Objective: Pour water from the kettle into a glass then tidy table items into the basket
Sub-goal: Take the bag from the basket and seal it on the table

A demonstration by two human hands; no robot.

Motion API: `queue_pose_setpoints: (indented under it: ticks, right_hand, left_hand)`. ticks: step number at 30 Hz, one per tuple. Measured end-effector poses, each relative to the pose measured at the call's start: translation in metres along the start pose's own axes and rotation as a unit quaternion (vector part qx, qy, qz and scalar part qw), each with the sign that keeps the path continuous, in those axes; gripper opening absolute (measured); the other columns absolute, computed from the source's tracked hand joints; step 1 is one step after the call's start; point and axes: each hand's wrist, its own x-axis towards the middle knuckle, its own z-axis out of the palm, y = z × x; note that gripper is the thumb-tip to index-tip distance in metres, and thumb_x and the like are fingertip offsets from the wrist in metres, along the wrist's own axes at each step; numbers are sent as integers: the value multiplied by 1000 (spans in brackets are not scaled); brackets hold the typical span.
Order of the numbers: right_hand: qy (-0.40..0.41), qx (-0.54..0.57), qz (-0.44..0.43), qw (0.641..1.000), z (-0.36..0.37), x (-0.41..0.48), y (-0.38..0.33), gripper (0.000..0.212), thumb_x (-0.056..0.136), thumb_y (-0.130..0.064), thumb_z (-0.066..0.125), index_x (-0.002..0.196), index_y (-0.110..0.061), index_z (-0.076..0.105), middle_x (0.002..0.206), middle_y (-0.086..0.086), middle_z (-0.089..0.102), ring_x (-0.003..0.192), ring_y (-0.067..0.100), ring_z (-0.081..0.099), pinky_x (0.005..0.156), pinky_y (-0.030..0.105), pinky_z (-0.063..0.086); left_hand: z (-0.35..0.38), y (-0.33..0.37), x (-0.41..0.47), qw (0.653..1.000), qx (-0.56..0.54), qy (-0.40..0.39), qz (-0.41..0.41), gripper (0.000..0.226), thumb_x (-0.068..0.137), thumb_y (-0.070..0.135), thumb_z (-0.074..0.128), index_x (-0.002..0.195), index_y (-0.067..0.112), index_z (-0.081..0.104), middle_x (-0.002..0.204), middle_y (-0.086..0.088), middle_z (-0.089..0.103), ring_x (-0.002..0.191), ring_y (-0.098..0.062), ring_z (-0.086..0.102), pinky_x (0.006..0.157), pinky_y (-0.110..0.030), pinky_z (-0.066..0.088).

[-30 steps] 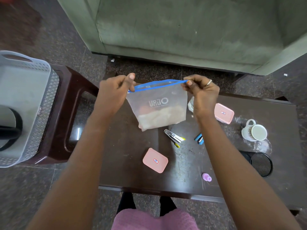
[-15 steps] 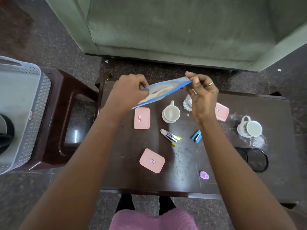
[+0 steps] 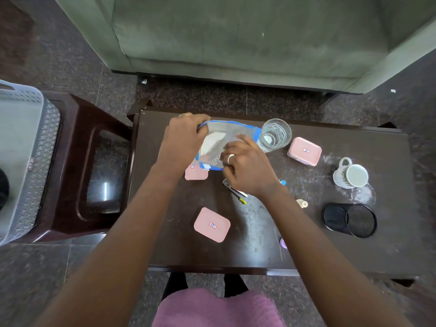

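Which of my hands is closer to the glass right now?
Right. The right hand lies on the zip bag just beside the glass; the left hand grips the bag's opposite end, away from the glass.

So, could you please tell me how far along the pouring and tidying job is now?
Pouring looks done: the glass seems to hold water. In hand: the left hand and right hand both hold the zip bag above the table. Left: three pink boxes, the mug and the mesh pot lie on the table, not in the basket.
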Motion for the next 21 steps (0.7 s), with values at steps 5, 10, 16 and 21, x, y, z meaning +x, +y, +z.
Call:
queue_pose_setpoints:
  ticks: [5,10,16,21]
  right_hand:
    - [-154,58,177,970,11,29,-5,17,88,-8,41,80,-4,56,100,18,60,93,36,57,65,36,39]
    - [-296,45,183,936,45,72,1,31,92,-5,38,118,-5,54,126,14,52,113,30,53,93,36,42]
    - [-360,-51,131,922,68,88,2,34,95,-11,36,126,-1,47,132,15,51,123,32,45,101,41,37]
    - [-340,-94,97,931,67,84,0,27,95,-10,40,116,-6,56,123,12,59,113,29,55,92,37,43]
  left_hand:
    - [7,-2,-5,1000,-19,-23,-4,33,86,9,50,115,15,65,99,-18,67,94,-33,59,81,-35,43]
    - [10,-6,-12,999,-33,-40,5,32,89,10,52,117,16,64,96,-18,66,93,-29,60,79,-28,39]
    - [6,-18,-14,999,-45,-28,10,29,88,8,54,114,14,66,89,-19,66,85,-28,61,71,-20,35]
    - [3,-23,-12,999,-46,-24,12,27,89,10,55,113,13,67,88,-20,66,83,-26,60,68,-18,32]
